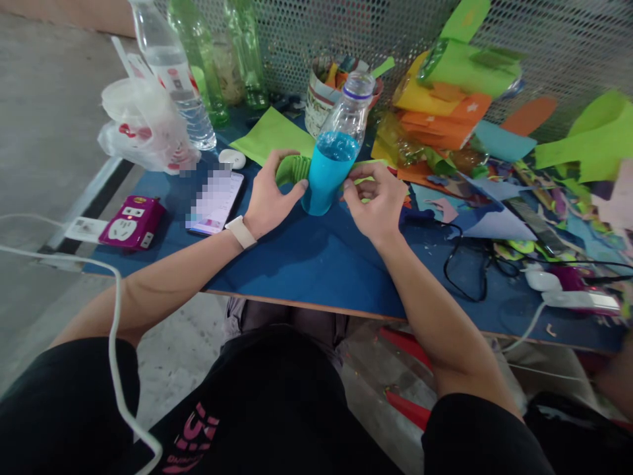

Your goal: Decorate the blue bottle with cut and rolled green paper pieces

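Observation:
A clear plastic bottle (330,173) stands upright on the blue table, its lower part bright blue all round and its neck uncapped. Against its left side my left hand (277,194) holds a pleated green paper strip (299,169), thumb at the bottle's edge and fingers curled behind the paper. My right hand (378,201) is at the bottle's right side, thumb and fingers pinched together; green paper shows between and behind these fingers. Whether the strip runs unbroken behind the bottle is hidden. A flat green sheet (271,136) lies behind my left hand.
A phone (216,201), a white earbud case (232,159) and a purple power adapter (132,223) lie left. Behind are a water bottle (173,72), green bottles (250,59) and a scrap-filled tub (316,105). Coloured paper scraps (499,211) and black cable (459,264) cover the right.

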Demonstrator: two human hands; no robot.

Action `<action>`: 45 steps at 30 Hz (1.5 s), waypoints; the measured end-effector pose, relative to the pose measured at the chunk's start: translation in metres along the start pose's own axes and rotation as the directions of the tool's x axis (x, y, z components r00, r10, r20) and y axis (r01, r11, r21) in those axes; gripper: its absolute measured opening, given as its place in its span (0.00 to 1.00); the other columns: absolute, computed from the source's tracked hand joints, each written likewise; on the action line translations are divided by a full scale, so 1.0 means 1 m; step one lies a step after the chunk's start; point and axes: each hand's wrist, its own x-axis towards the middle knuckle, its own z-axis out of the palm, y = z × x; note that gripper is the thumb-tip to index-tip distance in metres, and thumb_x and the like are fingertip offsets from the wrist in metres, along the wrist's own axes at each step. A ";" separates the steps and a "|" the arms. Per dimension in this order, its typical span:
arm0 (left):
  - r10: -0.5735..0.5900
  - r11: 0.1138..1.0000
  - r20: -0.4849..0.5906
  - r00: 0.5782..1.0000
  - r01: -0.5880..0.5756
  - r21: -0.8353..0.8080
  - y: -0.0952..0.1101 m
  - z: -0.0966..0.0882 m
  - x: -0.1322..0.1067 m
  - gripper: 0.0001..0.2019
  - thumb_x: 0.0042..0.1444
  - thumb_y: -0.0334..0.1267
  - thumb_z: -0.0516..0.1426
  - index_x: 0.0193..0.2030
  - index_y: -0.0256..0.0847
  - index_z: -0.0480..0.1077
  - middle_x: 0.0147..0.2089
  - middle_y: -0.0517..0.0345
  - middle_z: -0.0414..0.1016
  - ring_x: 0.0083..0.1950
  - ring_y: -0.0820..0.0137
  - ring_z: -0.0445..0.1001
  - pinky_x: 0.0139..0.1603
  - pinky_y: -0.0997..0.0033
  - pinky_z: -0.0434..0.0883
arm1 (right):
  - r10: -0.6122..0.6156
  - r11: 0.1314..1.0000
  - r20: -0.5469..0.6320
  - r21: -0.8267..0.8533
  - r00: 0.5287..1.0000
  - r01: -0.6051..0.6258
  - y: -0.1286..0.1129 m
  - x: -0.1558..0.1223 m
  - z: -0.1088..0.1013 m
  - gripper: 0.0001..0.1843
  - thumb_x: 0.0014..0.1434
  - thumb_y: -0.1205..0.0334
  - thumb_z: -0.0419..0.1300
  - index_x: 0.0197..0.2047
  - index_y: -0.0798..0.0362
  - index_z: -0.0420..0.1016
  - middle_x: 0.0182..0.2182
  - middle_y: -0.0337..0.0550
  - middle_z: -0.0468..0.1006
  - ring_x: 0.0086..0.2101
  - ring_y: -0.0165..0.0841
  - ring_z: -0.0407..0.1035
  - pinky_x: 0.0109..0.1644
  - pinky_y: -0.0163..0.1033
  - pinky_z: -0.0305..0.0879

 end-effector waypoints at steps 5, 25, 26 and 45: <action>0.005 1.000 0.016 1.000 -0.005 -0.006 0.005 0.000 -0.001 0.34 0.68 0.64 0.71 0.70 0.48 0.72 0.69 0.45 0.82 0.76 0.41 0.77 0.83 0.32 0.71 | 0.020 1.000 -0.019 -0.016 1.000 -0.020 -0.004 -0.002 0.000 0.16 0.72 0.39 0.71 0.48 0.42 0.80 0.41 0.44 0.90 0.34 0.43 0.88 0.39 0.51 0.91; -0.003 0.992 -0.006 1.000 0.004 0.123 0.015 0.003 -0.007 0.30 0.70 0.59 0.71 0.69 0.46 0.72 0.63 0.46 0.84 0.65 0.48 0.85 0.74 0.40 0.80 | -0.068 0.991 -0.075 -0.119 0.995 0.059 -0.004 -0.005 0.003 0.17 0.75 0.39 0.69 0.43 0.43 0.82 0.37 0.41 0.89 0.29 0.38 0.84 0.33 0.46 0.86; -0.003 0.992 -0.006 1.000 0.004 0.124 0.016 0.003 -0.007 0.30 0.70 0.59 0.71 0.69 0.46 0.72 0.63 0.45 0.84 0.65 0.48 0.85 0.74 0.40 0.80 | -0.068 0.991 -0.076 -0.118 0.995 0.059 -0.005 -0.005 0.002 0.17 0.75 0.39 0.69 0.43 0.43 0.82 0.37 0.41 0.89 0.29 0.38 0.84 0.33 0.46 0.86; 0.003 0.995 -0.038 0.999 0.000 0.099 0.018 0.002 -0.006 0.26 0.73 0.60 0.69 0.65 0.45 0.76 0.57 0.47 0.86 0.60 0.50 0.87 0.69 0.42 0.84 | 0.005 1.000 -0.021 -0.014 1.000 -0.005 -0.005 -0.005 -0.001 0.21 0.76 0.33 0.67 0.46 0.42 0.82 0.41 0.43 0.90 0.30 0.39 0.86 0.32 0.48 0.87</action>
